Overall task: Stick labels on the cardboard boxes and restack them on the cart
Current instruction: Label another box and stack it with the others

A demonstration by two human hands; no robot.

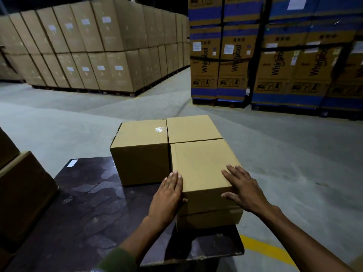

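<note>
both flat hands press the near box [202, 169], seemingly flush with the cart [88, 203] edge

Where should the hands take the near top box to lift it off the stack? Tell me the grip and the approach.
Judging from its pose, take the near top box by its two opposite side faces, left hand from the left, right hand from the right; another box crowds the far left, so grip near the front corners.

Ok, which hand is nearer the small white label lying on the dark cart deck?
Left. The left hand presses the near cardboard box's left side, toward the white label; the right hand lies on its far right edge.
</note>
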